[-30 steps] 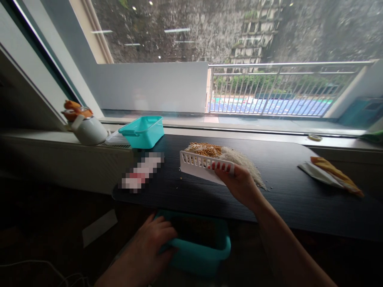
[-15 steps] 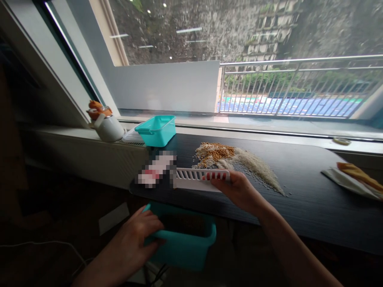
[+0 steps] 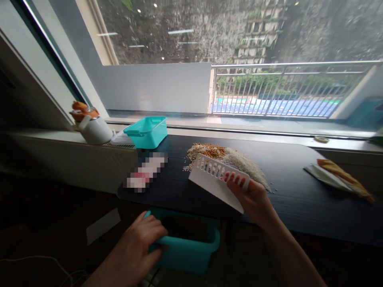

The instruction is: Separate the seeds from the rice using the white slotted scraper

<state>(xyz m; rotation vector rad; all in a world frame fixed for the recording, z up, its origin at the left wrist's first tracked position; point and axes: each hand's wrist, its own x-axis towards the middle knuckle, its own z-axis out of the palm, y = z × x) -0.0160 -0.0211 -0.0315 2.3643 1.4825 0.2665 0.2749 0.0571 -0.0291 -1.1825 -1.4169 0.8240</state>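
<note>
Swung the white slotted divider [image 3: 216, 185] aslant since last frame, clamping it in right fingers [image 3: 238, 191] before the grain pile [image 3: 243, 160] on the table [image 3: 284, 171], and could spill by misaligning the teal bin [image 3: 185, 255] gripped below in left fingers [image 3: 154, 228].

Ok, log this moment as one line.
left hand: gripping near teal bin by rim | right hand: holding white slotted panel | grain pile: on dark table, behind panel

Cannot identify the pixelated item [image 3: 146, 171] at centre left or shadowed contents [image 3: 190, 228] of the teal bin [image 3: 187, 255], bottom centre.
</note>
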